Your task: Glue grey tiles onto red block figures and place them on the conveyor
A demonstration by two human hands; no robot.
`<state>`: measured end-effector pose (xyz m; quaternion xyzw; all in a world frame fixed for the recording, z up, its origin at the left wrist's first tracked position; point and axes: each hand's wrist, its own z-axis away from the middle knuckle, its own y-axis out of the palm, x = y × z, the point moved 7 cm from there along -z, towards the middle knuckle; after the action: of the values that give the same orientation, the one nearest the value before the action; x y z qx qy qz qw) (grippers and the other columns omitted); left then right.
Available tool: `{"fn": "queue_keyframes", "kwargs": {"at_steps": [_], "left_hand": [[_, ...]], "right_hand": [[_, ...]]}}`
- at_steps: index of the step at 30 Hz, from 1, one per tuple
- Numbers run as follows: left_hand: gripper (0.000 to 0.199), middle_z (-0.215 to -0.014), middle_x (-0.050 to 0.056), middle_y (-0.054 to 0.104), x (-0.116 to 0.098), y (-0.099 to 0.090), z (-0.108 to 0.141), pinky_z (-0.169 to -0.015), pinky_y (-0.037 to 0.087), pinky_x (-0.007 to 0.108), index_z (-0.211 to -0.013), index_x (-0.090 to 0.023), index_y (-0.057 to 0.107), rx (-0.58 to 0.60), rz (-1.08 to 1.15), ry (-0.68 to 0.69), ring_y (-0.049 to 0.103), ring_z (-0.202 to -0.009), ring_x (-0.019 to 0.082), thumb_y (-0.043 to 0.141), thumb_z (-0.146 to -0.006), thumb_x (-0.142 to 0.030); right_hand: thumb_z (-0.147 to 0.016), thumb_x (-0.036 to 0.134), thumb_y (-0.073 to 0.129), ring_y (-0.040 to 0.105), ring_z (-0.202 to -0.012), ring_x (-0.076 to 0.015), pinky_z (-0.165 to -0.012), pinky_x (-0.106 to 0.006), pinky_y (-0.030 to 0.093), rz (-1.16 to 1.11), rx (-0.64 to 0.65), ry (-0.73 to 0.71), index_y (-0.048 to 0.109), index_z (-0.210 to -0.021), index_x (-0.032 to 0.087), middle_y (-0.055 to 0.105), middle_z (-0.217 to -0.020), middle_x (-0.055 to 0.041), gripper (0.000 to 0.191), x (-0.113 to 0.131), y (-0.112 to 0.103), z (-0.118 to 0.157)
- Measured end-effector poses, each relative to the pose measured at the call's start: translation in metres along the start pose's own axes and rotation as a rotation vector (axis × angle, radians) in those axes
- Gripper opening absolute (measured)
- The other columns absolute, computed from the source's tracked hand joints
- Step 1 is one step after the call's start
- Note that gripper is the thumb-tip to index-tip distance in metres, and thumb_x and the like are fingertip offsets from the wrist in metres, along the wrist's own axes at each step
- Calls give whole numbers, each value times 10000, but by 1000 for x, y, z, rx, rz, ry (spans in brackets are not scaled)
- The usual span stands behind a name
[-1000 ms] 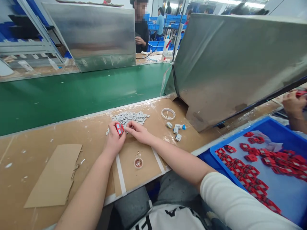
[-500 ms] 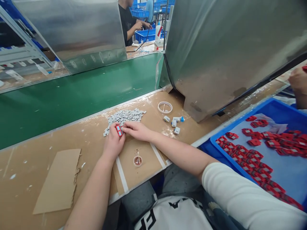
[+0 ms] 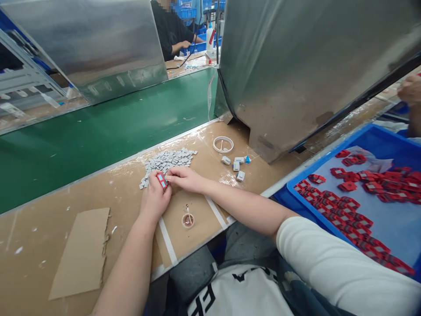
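1. Nearest me, close to the near edge of the brown, taped tabletop (image 3: 126, 206), I see a small clear plastic cup (image 3: 188, 227) with a thin pale stick (image 3: 189, 215) in it.
2. Past that edge, on the right, a blue plastic tray (image 3: 332, 157) holds red pieces (image 3: 340, 215) in rows along its left edge.
3. Further in, the left hand (image 3: 156, 197) is wrapped around a small red piece with pale rectangular patches (image 3: 161, 179).
4. The fingertips of the right hand (image 3: 187, 179) looked just off it a second ago; now they meet at its right side, so I judge close finger-work is under way. I cannot tell whether they pinch anything.
5. Toward the far edge, the pile of flat grey tiles (image 3: 169, 159) looks unchanged.
6. Beyond that edge runs a smooth green belt (image 3: 115, 131).
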<state>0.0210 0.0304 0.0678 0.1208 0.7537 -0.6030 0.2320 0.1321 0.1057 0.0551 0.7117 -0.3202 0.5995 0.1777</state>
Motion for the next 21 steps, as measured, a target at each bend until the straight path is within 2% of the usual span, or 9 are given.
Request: {"fn": "queue_keyframes", "kwargs": {"at_steps": [6,12,21], "left_hand": [[406,-1226,173,647,3,2,0,-831,547,458,-1257,-209,420,-37,149,-11,693,-1036,346,560,-927,-399],[389,-1253,168,640,3,0,1,-804,538,435,-1241,-227,421,-64,166,-37,697,-992,319,557,-948,-445],[373,-1291,194,651,1,-2,1,-745,536,430,-1259,-219,435,-66,102,-57,725,-947,340,551,-955,-401]], "right_hand": [[-922,471,602,513,-779,-155,-761,-279,418,-167,-25,1,575,-777,184,542,-754,18,323,6,-2,0],[-964,423,555,515,-798,-153,-811,-283,421,-30,-103,-64,572,-796,192,563,-779,15,287,10,-3,1],[-1006,431,529,560,-830,-165,-819,-281,416,112,-98,-62,605,-859,201,626,-839,3,284,8,2,5]]}}
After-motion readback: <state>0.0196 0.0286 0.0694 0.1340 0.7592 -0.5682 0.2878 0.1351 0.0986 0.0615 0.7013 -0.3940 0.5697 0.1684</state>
